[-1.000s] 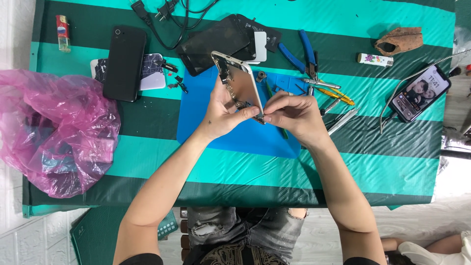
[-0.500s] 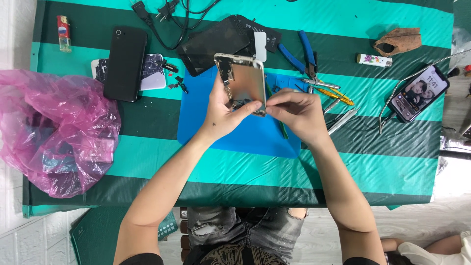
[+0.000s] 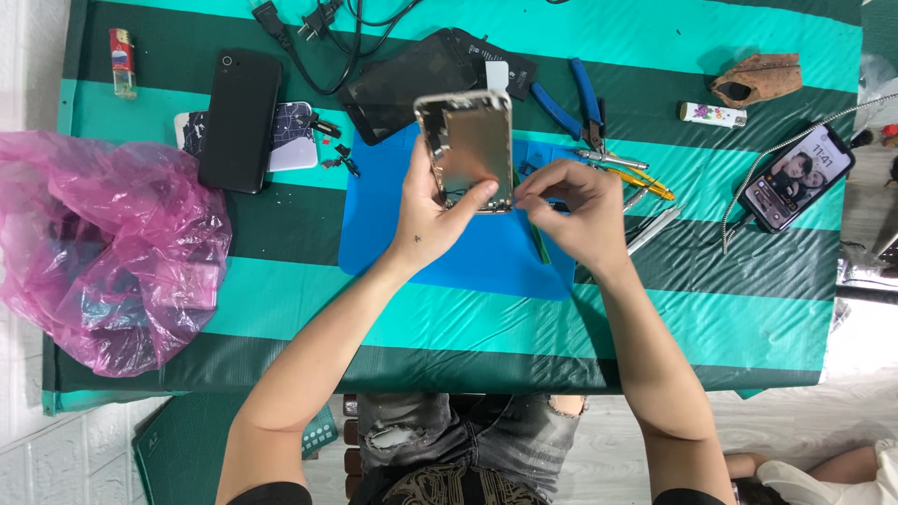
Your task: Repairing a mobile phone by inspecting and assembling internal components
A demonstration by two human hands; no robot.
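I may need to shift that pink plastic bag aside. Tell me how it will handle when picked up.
The pink plastic bag looks thin and crumpled, so it would probably go floppy and sag. Dark shapes show through it, so some weight may shift inside. It overhangs the table edge and could slide off if pushed.

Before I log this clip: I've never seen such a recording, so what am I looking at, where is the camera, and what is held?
There is no machine here. A person wears a camera on the head, so the one view looks down at their own two bare arms over a table with a green striped cloth. The left hand holds up an opened phone frame; the right hand pinches at its lower right edge, though what it grips is too small to tell. Below lies a blue mat. Around it: a black phone, a pink plastic bag, blue-handled pliers, cables, and a lit phone.
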